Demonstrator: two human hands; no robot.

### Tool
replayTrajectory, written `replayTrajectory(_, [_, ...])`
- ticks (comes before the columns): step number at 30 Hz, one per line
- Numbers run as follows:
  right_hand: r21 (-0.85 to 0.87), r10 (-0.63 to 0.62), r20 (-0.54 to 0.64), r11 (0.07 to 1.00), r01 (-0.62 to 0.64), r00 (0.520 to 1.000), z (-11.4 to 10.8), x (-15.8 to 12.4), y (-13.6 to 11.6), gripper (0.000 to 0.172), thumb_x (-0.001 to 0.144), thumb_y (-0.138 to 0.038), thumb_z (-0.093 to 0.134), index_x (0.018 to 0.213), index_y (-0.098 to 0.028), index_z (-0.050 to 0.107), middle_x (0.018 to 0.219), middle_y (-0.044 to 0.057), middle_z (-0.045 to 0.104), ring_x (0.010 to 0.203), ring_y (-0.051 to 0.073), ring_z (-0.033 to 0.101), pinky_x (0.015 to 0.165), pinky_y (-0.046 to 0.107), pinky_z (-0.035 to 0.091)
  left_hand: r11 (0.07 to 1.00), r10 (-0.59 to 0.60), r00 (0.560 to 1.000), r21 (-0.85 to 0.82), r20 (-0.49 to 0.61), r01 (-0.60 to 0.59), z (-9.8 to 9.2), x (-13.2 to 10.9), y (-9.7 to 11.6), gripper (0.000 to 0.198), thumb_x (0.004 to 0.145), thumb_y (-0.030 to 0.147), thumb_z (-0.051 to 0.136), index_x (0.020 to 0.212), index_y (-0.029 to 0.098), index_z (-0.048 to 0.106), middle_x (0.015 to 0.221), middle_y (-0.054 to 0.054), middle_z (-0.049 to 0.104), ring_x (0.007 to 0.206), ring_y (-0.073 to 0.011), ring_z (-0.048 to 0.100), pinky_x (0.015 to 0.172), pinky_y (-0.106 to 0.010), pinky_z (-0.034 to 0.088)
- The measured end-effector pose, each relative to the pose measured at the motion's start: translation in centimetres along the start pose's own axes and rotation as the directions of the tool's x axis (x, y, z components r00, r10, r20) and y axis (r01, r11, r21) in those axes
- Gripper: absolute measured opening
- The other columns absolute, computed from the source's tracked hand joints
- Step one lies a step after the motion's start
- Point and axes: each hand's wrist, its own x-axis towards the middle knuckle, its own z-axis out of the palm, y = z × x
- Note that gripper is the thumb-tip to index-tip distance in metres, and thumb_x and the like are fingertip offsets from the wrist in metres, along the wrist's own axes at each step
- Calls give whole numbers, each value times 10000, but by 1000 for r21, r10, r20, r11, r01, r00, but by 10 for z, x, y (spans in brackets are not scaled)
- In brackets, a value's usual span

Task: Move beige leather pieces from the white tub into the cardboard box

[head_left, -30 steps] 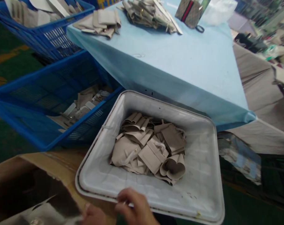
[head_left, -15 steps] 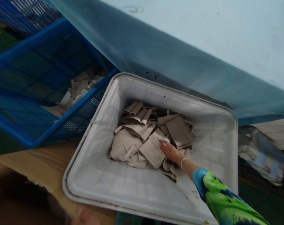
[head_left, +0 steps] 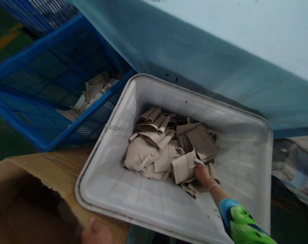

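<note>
A white plastic tub (head_left: 108,189) holds a heap of beige leather pieces (head_left: 154,149). My right hand (head_left: 201,173) reaches into the tub from the lower right and grips one beige piece (head_left: 183,168), which stands lifted off the heap. A bracelet circles that wrist, and the sleeve is green and blue. My left hand (head_left: 98,232) shows only in part at the bottom edge, with a fingertip on the edge of a cardboard box (head_left: 42,176) under the tub's near rim. Its other fingers are out of view.
A blue mesh crate (head_left: 42,78) with a few beige pieces stands to the left of the tub. A table under a light blue cloth (head_left: 220,57) rises behind the tub. A printed bag (head_left: 293,169) lies on the floor at the right.
My right hand came from the tub's near rim into the heap, closed on a beige piece and pulled it up and toward me. The view has tilted down.
</note>
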Motion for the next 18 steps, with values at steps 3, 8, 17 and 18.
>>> replayTrajectory(3, [23, -33, 1, 999, 33, 999, -14, -19, -7, 358, 952, -5, 469, 1053, -86, 803, 1076, 206, 774, 1089, 301, 686, 1004, 400, 502, 1000, 4, 999, -25, 39, -3, -8, -7, 3, 956, 970, 640, 168, 1338, -112, 629, 1170, -393, 706, 1091, -531, 684, 703, -486, 420])
replayTrajectory(8, [69, -54, -72, 996, 59, 996, -83, -66, -6, 315, 968, -58, 491, 1043, -144, 785, 1100, 162, 769, 1106, 303, 694, 917, 399, 513, 998, -7, 994, -66, 105, 14, -22, -13, 1, 918, 984, 631, 153, 1350, -67, 623, 1159, -364, 719, 1090, -505, 692, 717, -462, 409])
replayTrajectory(17, [362, 271, -704, 932, 4, 656, -261, -173, -23, 298, 996, -268, 549, 1232, -282, 729, 1131, 21, 789, 947, 229, 747, 723, 331, 520, 993, 24, 989, -114, 146, -7, -27, -8, -9, 870, 998, 649, 128, 1291, 28, 662, 1070, -310, 755, 995, -469, 743, 684, -455, 447])
replayTrajectory(18, [453, 302, -738, 885, 111, 603, -277, -176, -42, 286, 995, -287, 570, 1234, -277, 727, 1154, 21, 793, 958, 215, 759, 749, 316, 544, 991, 41, 992, -130, 123, -25, -27, -8, -10, 848, 996, 643, 149, 1256, 33, 677, 1006, -309, 758, 928, -468, 751, 652, -460, 454])
